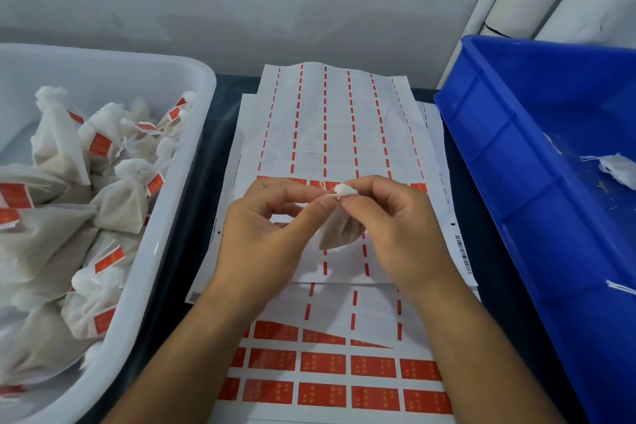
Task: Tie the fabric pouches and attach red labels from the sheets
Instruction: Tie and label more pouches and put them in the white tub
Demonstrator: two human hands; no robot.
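Item in hand: one fabric pouch [339,229], held up over the label sheets, its gathered white neck at the top and its filled body hanging down between your palms. Your left hand [265,231] pinches the drawstring [327,192] at the neck between thumb and forefinger; your right hand [395,227] has its fingertips closed on the bunched neck from the other side, so both grips are clamped on the same pouch, touching each other at the knot. Status of this pouch: tying appears to be under way; no red label shows on it yet, so labelling it is judged still to come. Directly beneath your grip: the upper label sheet [330,120], almost stripped, with only thin red dashes left over most of it and a partial row of whole labels just behind your fingers. Nearer you than the grip: a fuller sheet with red labels [323,363] in complete rows, so stock for labelling is plentiful. To the left of your grip: the white tub [165,227], holding a heap of finished pouches [113,182], tied and carrying red labels, which suggests a good share of the batch is done. To the right of your grip: the blue crate [509,155], showing one loose white pouch [617,169] and a stray string, so by appearance few untied pouches remain, though most of its interior is out of view. All of it rests on a dark tabletop [210,148].
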